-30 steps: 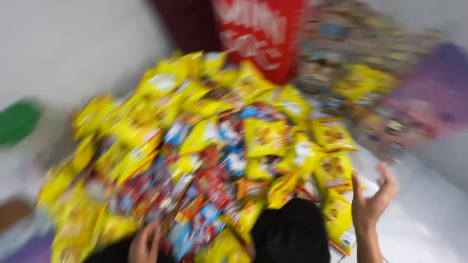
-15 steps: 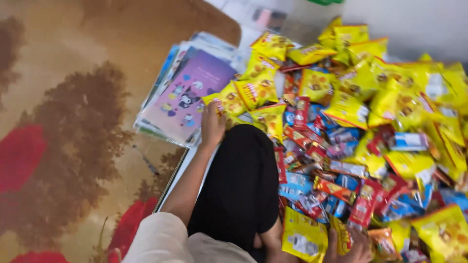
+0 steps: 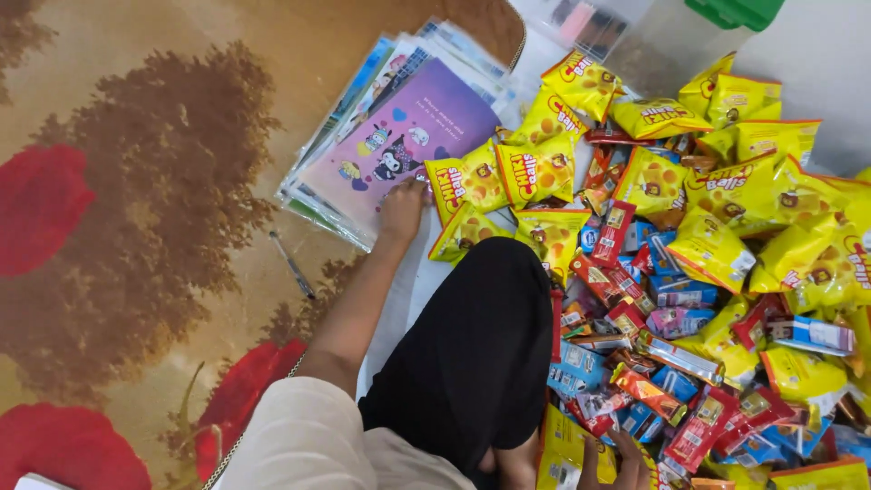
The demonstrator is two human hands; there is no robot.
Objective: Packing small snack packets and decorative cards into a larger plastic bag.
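Since a moment ago her left hand stays flat on the purple cartoon-printed plastic sleeve, right hand spread among yellow snack packets.

A brown carpet with red flowers covers the floor.

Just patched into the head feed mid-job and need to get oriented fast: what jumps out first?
A big heap of yellow snack packets fills the right side, with small red and blue packets mixed in nearer the person. The left hand reaches out to a stack of flat printed sheets with a purple cartoon sheet on top, lying at the edge of a brown rug with red flowers. The right hand rests at the heap's near edge.
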